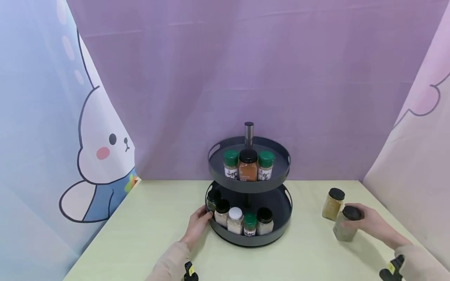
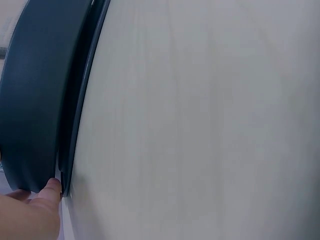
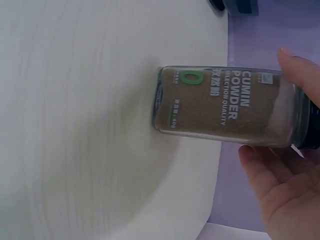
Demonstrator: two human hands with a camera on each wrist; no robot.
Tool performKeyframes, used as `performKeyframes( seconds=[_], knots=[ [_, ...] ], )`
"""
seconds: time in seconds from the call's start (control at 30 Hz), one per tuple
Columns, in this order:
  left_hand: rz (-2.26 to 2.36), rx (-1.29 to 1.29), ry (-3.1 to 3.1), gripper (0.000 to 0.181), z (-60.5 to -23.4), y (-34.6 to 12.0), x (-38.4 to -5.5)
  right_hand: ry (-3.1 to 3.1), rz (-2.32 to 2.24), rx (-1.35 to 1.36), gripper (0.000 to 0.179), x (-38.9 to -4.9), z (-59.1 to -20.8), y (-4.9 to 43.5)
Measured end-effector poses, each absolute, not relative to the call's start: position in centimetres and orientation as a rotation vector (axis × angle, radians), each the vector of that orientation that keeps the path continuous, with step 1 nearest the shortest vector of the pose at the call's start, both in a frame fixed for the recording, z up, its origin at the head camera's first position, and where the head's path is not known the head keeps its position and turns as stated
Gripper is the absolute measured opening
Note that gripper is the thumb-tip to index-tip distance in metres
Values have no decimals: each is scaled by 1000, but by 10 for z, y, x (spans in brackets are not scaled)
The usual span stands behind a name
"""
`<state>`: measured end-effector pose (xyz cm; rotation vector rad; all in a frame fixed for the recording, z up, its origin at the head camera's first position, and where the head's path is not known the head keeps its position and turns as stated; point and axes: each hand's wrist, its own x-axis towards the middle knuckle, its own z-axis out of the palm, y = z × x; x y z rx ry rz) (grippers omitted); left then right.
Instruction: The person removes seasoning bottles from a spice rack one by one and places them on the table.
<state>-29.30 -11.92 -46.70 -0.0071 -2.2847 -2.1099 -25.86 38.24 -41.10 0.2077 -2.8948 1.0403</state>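
A dark grey two-tier turntable rack (image 1: 246,239) stands on the table, several spice jars on its trays. At the left side of the lower tray, my left hand (image 1: 197,226) holds the rim. In the left wrist view, the thumb (image 2: 51,187) lies against the end of the dark tray wall (image 2: 37,90). My right hand (image 1: 373,223) grips a glass jar of cumin powder (image 1: 344,228) near its black lid. The cumin label on this jar (image 3: 215,102) shows in the right wrist view. Whether its base touches the table is unclear.
Just behind the held jar stands a black-lidded jar of yellowish powder (image 1: 332,205). Two green-capped shakers, one of them a shaker (image 1: 231,164) at left, flank an orange-brown jar (image 1: 248,169) on the upper tray. A purple curtain (image 1: 175,97) hangs behind the pale table (image 1: 154,218).
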Motion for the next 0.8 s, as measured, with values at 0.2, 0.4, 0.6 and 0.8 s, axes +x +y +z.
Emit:
performKeyframes(
  seconds=[0.2,0.4,0.6,0.8],
  knots=[
    [-2121,-14,-2274,53,-467,-119,-295,-2844,1049,212,69,-262,-402,381],
    [-2114,-16,-2279,52,-467,-120,-295,-2785,1051,194,65,-261,-386,368],
    [-2106,-37,-2267,55,-471,-121,-295,-2713,960,280,56,-259,-372,349],
    [-2115,-4,-2278,54,-471,-120,-296,-2736,983,369,55,-258,-360,329]
  ],
)
